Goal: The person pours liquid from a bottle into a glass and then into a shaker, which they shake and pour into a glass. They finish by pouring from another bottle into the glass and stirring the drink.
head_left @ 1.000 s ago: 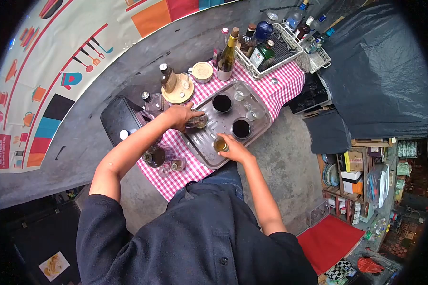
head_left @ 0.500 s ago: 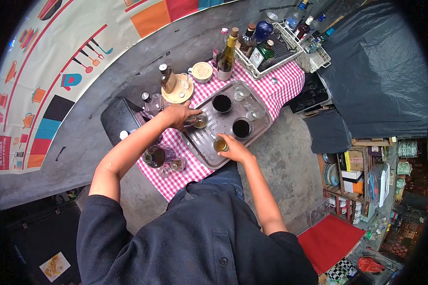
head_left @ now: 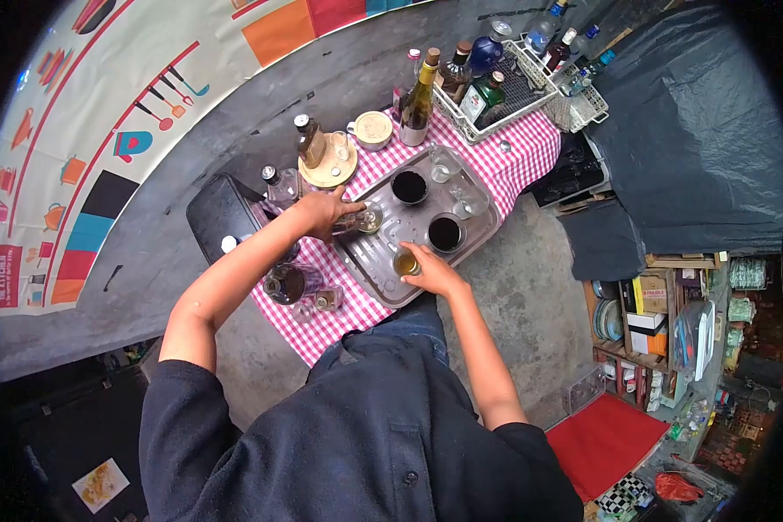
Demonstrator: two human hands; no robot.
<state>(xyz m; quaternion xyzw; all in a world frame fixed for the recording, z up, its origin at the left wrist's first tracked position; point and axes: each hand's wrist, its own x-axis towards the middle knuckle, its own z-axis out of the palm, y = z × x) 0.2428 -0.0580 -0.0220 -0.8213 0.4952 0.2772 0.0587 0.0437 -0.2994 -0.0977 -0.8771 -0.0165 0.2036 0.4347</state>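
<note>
My left hand (head_left: 324, 214) is closed around a clear glass (head_left: 370, 218) at the left side of a grey-brown metal tray (head_left: 380, 280). My right hand (head_left: 433, 271) grips a small glass of amber liquid (head_left: 404, 262) near the tray's front edge. Two glasses of dark liquid stand on the tray: one dark glass (head_left: 409, 186) towards the back, another dark glass (head_left: 445, 233) on the right. Beyond them are a clear glass (head_left: 441, 170) and another clear glass vessel (head_left: 467, 207) whose exact shape I cannot make out.
A red-and-white checked cloth (head_left: 531, 150) covers the table. Behind the tray stand a tall corked bottle (head_left: 417, 109), a lidded cup (head_left: 372, 130) and a brown bottle (head_left: 310, 143) on a round board. A white wire basket (head_left: 471, 135) holds several bottles. A dark bottle (head_left: 284, 284) stands at left.
The camera view has shifted very slightly. Both hands keep their hold on the same glasses in nearly the same places.
</note>
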